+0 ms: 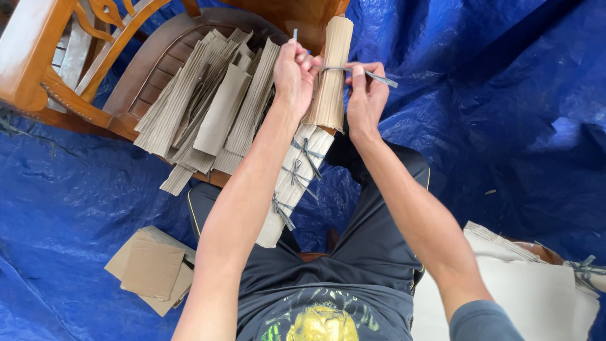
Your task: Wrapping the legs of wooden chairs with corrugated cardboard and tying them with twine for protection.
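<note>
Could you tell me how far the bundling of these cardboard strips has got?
Done: three tied bundles lie between the knees. In hand: the left hand and right hand pull a grey tie around another bundle. Left: a loose pile of strips on the wooden chair.

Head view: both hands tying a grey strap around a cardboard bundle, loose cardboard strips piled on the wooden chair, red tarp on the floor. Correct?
Not quite: the tarp is blue, not red, as the head view shows. The rest holds: left hand and right hand work a grey strap around the cardboard bundle, with loose strips on the wooden chair.
</note>
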